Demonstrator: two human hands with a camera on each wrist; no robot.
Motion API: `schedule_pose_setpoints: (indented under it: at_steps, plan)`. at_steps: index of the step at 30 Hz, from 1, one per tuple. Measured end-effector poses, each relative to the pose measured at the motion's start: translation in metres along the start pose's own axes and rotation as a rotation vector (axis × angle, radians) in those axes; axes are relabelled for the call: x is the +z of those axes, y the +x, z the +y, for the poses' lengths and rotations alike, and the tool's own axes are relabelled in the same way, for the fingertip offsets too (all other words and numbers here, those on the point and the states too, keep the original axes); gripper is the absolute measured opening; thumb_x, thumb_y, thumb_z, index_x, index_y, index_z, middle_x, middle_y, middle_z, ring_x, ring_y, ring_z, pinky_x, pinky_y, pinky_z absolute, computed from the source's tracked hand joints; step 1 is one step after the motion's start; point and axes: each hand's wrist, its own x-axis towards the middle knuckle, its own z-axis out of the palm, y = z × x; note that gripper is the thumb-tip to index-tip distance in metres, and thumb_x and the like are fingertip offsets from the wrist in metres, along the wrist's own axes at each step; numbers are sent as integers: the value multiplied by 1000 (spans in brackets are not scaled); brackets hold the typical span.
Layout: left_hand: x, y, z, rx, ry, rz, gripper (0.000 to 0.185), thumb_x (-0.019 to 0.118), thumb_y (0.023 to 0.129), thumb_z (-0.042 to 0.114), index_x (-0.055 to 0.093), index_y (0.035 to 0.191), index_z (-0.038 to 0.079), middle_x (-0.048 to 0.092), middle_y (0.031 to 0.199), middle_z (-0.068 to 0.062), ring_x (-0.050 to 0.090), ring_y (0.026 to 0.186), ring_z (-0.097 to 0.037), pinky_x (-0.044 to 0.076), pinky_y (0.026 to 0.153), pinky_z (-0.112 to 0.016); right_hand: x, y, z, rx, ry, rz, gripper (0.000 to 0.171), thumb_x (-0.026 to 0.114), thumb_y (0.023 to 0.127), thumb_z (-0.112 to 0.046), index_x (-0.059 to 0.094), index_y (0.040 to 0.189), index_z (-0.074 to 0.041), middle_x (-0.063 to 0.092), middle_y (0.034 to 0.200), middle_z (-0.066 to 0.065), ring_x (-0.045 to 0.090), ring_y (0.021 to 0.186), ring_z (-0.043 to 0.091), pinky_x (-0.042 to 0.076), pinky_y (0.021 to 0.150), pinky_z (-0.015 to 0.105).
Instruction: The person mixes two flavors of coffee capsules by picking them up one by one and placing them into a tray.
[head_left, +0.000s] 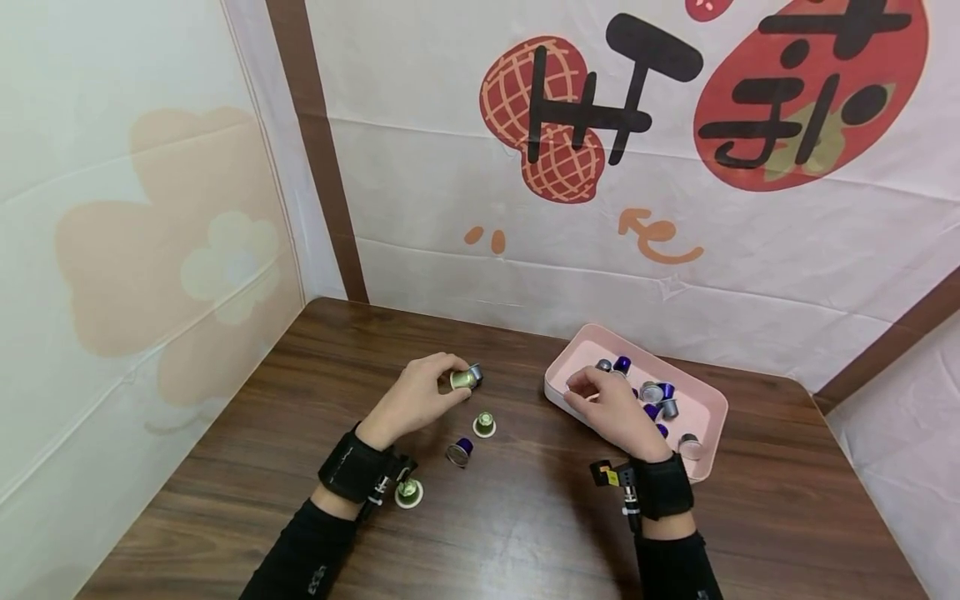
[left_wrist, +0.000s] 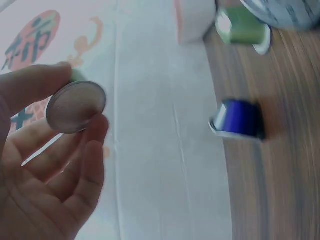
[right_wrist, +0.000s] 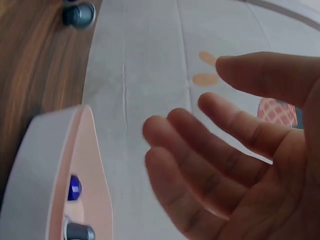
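My left hand pinches a green capsule between thumb and fingers, just above the brown table; its round foil face shows in the left wrist view. A grey capsule lies right beside it. My right hand hovers over the near left part of a pink tray. Its fingers are relaxed and hold nothing. Several purple and grey capsules lie in the tray, among them a purple one.
On the table near my left hand are an upright green capsule, a purple capsule on its side, and another green one by my left wrist. Printed cloth walls close in the table at the back and left.
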Motion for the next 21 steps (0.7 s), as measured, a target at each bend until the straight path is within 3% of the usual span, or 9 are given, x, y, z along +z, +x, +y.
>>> schedule_pose_setpoints:
  at_steps: [4, 7, 11, 15, 18, 21]
  plan:
    - [6, 1, 7, 49, -52, 38, 24, 70, 87, 17, 64, 109, 12, 60, 100, 4, 57, 83, -18, 49, 72, -34, 13, 1, -9, -81, 86, -4, 13, 66, 90, -12, 64, 101, -5, 65, 93, 1, 62, 87, 16, 52, 75, 33]
    - [10, 1, 12, 74, -57, 62, 25, 71, 86, 15, 64, 110, 12, 59, 104, 4, 55, 80, -16, 48, 69, -30, 24, 2, -16, -108, 179, -14, 14, 65, 90, -12, 64, 103, -7, 65, 96, 2, 63, 88, 16, 51, 76, 31]
    - [15, 1, 17, 115, -97, 84, 27, 73, 84, 12, 65, 110, 11, 58, 110, 2, 56, 86, -10, 49, 72, -28, 37, 2, -26, -63, 330, -37, 17, 64, 92, -15, 61, 107, -7, 64, 100, 4, 62, 90, 17, 50, 79, 30]
    - [20, 1, 21, 130, -227, 74, 30, 74, 82, 6, 65, 110, 10, 57, 114, 0, 58, 95, -12, 51, 80, -36, 45, 1, -35, -3, 495, -77, 23, 60, 94, -12, 57, 115, -1, 61, 103, 11, 61, 89, 21, 51, 78, 30]
    - [24, 0, 23, 136, -306, 57, 31, 75, 81, 5, 64, 109, 11, 57, 111, 1, 59, 93, -12, 51, 80, -40, 43, -2, -47, 12, 584, -97, 26, 57, 95, -8, 52, 118, 4, 59, 104, 16, 61, 87, 22, 51, 78, 31]
    - [24, -2, 31, 135, -325, 31, 31, 75, 80, 5, 64, 110, 9, 58, 109, -2, 60, 90, -15, 51, 78, -36, 44, -3, -49, 21, 656, -116, 30, 58, 95, -9, 50, 120, 6, 57, 105, 18, 59, 90, 32, 51, 79, 31]
